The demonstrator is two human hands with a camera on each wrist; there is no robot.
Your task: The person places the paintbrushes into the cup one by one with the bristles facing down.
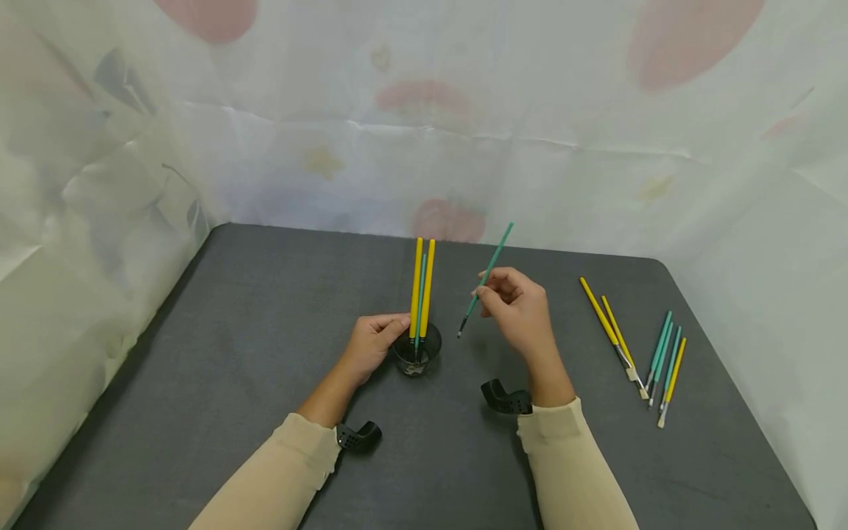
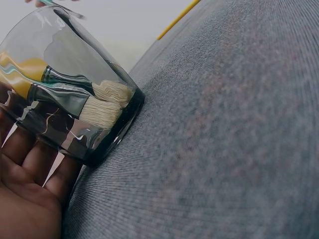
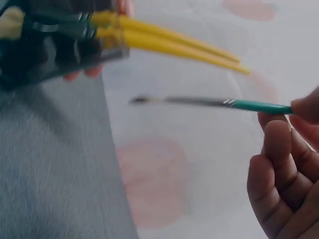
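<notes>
A small dark glass cup (image 1: 416,351) stands on the grey table (image 1: 232,346) and holds two yellow brushes (image 1: 422,287) and a green one, bristles down. My left hand (image 1: 373,344) grips the cup's left side; in the left wrist view the fingers (image 2: 30,164) wrap the glass (image 2: 70,84), with bristles (image 2: 107,104) showing at its bottom. My right hand (image 1: 518,309) pinches a thin green brush (image 1: 485,280), held in the air just right of the cup, its dark tip pointing down-left. In the right wrist view that green brush (image 3: 214,103) points toward the cup (image 3: 50,45).
Several loose yellow and green brushes (image 1: 639,346) lie on the table at the right. White patterned cloth (image 1: 424,110) walls the table at the back and both sides. Black wrist-camera mounts (image 1: 506,399) sit at both cuffs.
</notes>
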